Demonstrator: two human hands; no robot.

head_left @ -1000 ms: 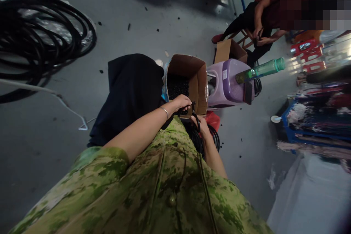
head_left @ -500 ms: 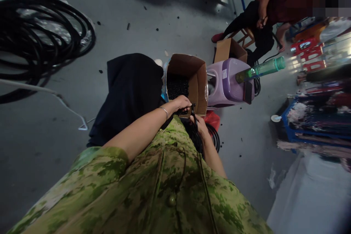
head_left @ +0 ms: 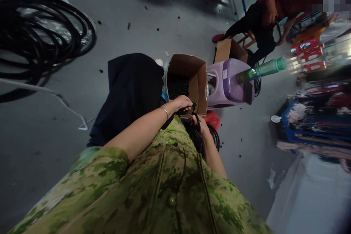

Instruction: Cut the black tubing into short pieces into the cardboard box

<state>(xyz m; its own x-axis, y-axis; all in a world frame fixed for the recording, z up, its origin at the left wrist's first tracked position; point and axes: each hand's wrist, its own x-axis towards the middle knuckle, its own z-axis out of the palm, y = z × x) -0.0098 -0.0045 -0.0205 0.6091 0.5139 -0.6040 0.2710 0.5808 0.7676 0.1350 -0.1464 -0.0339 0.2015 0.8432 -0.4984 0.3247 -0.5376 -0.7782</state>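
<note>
Two bare hands met just in front of an open brown cardboard box holding small black pieces. The left hand was closed, pinching a thin black rubber hose at its end. The right hand gripped a small dark tool there, perhaps scissors; too small to tell. The hose ran down to a black coil by the knee. This looked like a trimming step; the next move would call for holding the hose end steady over the box.
</note>
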